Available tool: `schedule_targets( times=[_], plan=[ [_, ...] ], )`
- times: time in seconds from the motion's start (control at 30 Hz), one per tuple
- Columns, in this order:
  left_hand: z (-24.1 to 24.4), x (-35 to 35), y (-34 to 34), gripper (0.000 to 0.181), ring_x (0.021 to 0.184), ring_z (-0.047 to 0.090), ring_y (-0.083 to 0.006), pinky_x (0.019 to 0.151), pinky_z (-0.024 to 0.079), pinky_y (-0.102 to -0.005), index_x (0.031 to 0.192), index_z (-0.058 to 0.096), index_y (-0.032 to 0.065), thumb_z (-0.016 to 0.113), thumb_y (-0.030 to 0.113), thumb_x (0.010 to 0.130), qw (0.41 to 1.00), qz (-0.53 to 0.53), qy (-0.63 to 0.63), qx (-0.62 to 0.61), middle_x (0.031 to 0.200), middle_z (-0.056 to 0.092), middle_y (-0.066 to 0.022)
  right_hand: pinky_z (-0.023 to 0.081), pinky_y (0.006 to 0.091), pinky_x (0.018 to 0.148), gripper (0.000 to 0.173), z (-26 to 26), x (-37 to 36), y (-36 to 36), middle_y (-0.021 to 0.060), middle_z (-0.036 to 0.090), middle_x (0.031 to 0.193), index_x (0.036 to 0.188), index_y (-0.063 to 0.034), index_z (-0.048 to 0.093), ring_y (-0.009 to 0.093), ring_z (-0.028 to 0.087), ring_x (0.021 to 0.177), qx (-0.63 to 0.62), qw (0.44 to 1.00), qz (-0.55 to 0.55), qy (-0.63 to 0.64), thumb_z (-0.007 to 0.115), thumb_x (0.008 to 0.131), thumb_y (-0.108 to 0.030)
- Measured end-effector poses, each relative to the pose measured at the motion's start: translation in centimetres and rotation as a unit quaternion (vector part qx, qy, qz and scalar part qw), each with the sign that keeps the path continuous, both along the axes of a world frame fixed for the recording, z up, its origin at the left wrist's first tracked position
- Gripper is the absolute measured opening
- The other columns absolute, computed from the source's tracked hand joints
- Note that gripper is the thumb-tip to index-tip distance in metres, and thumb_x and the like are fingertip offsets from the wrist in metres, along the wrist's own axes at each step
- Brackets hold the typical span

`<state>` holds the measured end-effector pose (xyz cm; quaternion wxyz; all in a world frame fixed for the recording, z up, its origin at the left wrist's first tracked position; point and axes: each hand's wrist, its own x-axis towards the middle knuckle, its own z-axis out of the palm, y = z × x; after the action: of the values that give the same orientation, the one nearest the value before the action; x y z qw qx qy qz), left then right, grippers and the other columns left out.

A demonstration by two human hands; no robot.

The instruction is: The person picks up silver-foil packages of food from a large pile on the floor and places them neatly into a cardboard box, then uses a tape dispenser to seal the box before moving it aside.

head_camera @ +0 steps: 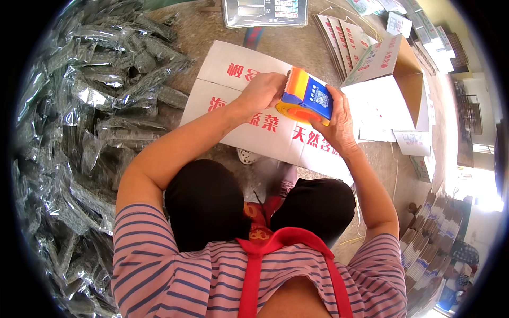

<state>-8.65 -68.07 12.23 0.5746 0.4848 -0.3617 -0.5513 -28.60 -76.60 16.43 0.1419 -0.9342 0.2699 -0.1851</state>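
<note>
An orange and blue hand-held tape dispenser [308, 93] with a toothed cutting edge and a yellow-orange roll is held up over a white cardboard box [222, 71]. My right hand [338, 119] grips its blue side, thumb below and fingers over the far edge. At the toothed end, my left hand [262, 93] has its fingers curled against the dispenser; the fingertips are partly hidden, so a tape end between them cannot be made out. Red printed characters cover the closed box top, where a seam runs between two flaps. Both forearms reach over the box from my knees.
Clear-wrapped dark green packets [119, 75] lie heaped on the left. Beyond the box stands a digital scale [265, 14]. To the right are an open white carton [381, 95], flattened cartons [338, 43] and stacked cardboard [429, 238]. A light perforated shoe [247, 156] shows under the box.
</note>
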Motion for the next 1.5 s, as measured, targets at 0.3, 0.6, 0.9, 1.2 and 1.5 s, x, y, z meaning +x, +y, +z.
schedule_targets(
  times=[0.3,0.6,0.9,1.2,1.5],
  plan=[
    [-2.8,2.0,-0.5,0.029,0.046,0.044,-0.0151,0.044,0.035,-0.0299,0.086,0.060,0.0036,0.043,0.026,0.092,0.989,0.108,-0.104,0.002,0.056,0.047,-0.0056,0.046,0.0264,0.071,0.064,1.9,2.5,-3.1,0.0103,0.062,0.080,0.095,0.0038,0.059,0.016,0.058,0.073,0.466,0.885,0.016,0.018,0.067,0.067,-0.053],
    [-5.2,18.2,7.5,0.026,0.084,0.059,-0.0340,0.072,0.047,-0.0419,0.090,0.063,0.0053,0.045,0.024,0.087,0.766,0.130,-0.620,0.107,0.088,0.062,-0.0179,0.047,0.0239,0.067,0.073,4.4,7.8,-4.0,0.0125,0.062,0.080,0.098,0.0100,0.058,0.015,0.059,0.072,0.435,0.877,0.052,0.196,0.063,0.067,-0.056],
    [-18.5,16.3,8.1,0.033,0.099,0.054,-0.0362,0.084,0.044,-0.0442,0.112,0.056,0.0129,0.040,0.030,0.090,0.787,-0.050,-0.507,0.349,0.114,0.056,-0.0168,0.046,0.0236,0.061,0.061,3.8,9.4,-3.4,0.0100,0.062,0.074,0.085,0.0079,0.061,0.012,0.057,0.064,0.403,0.889,0.031,0.213,0.063,0.070,-0.051],
    [-5.2,9.0,7.6,0.076,0.134,0.016,-0.0276,0.108,0.010,-0.0449,0.137,0.018,-0.0031,0.050,0.041,0.083,0.660,-0.075,-0.748,0.009,0.144,0.018,-0.0168,0.045,0.0286,0.066,0.063,2.1,8.8,-5.4,0.0095,0.063,0.081,0.093,0.0059,0.061,0.016,0.057,0.072,0.285,0.927,0.069,0.236,0.058,0.075,-0.055],
    [-3.7,8.6,6.8,0.083,0.136,0.010,-0.0252,0.108,0.005,-0.0453,0.138,0.014,-0.0020,0.056,0.036,0.078,0.595,-0.141,-0.788,0.072,0.146,0.012,-0.0150,0.048,0.0316,0.056,0.065,5.2,-13.5,-12.2,0.0141,0.064,0.077,0.088,0.0051,0.064,0.023,0.061,0.062,0.153,0.887,-0.073,0.430,0.061,0.065,-0.055]
  ],
)
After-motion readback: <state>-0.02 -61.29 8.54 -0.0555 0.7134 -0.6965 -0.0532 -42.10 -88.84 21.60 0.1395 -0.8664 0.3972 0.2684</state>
